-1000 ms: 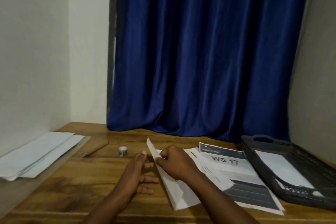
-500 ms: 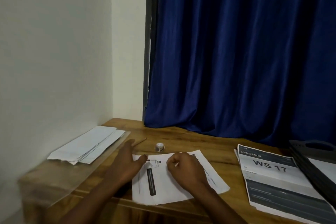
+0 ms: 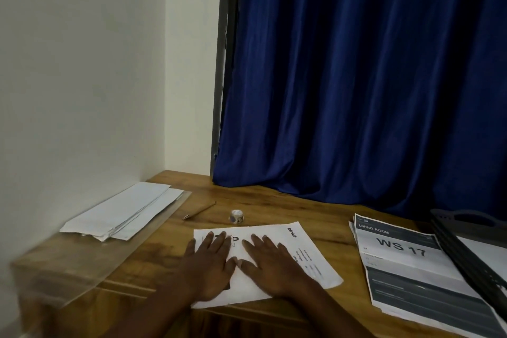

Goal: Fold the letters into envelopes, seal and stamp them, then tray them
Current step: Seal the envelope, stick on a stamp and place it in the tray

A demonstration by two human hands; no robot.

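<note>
Both my left hand (image 3: 211, 263) and right hand (image 3: 270, 263) press flat, fingers straight, on the unfolded letter (image 3: 288, 252) at the near table edge; envelopes (image 3: 123, 211) wait far left; folding, sealing, stamping remain.

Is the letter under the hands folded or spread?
Spread: the letter lies flat, both the left hand and right hand pressing it.

Tray (image 3: 466, 252) cut off at right edge.
</note>
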